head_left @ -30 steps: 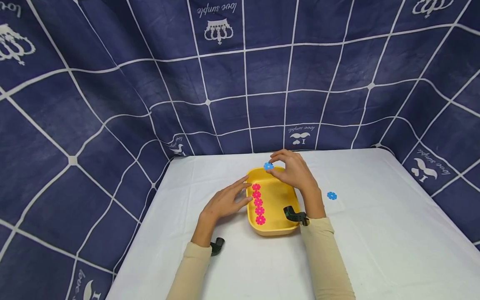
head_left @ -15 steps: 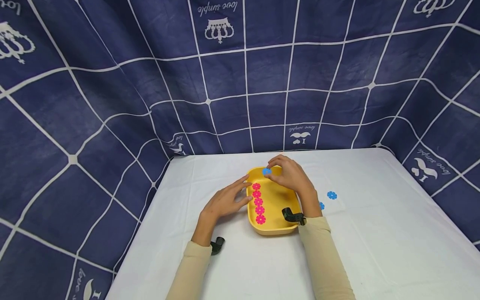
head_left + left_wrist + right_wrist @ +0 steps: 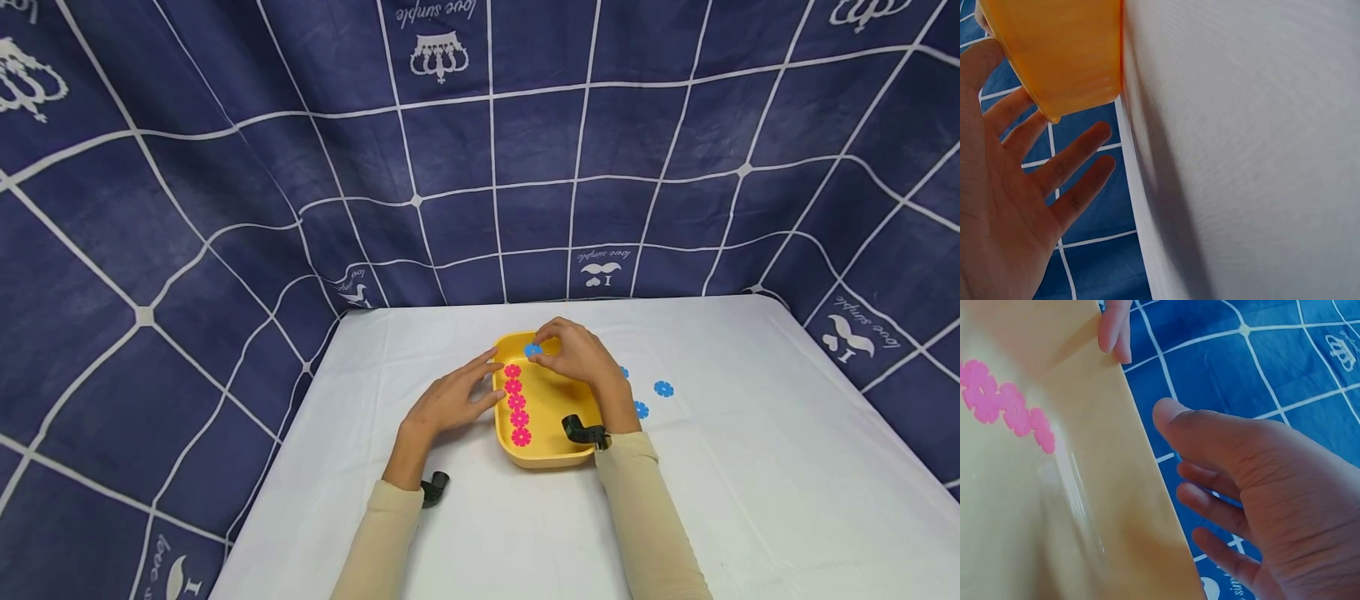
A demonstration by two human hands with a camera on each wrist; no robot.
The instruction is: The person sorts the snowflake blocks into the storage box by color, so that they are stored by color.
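Observation:
A yellow tray [image 3: 551, 408] lies on the white table. Pink snowflake-shaped discs [image 3: 517, 402] form a line along its left side, and several appear in the right wrist view as pink discs [image 3: 1015, 409]. Over the far end of the tray, my right hand [image 3: 581, 357] pinches a blue snowflake disc [image 3: 533, 350] between thumb and fingers; whether the disc touches the tray floor I cannot tell. My left hand [image 3: 452, 402] is at the tray's left rim, its fingers extended. In the left wrist view, the left hand [image 3: 1016, 194] has its fingers spread beside the tray wall [image 3: 1060, 56].
To the right of the tray lie loose blue discs, one fully seen disc [image 3: 663, 389] and others partly behind my right arm, such as the lower disc [image 3: 641, 409]. A navy cloth [image 3: 450, 150] with white lines hangs behind and beside the table [image 3: 750, 467].
My right hand has come down and slightly nearer with the blue disc, from above the tray's far rim to over its inside. More blue discs show beside the arm. My left hand stays put.

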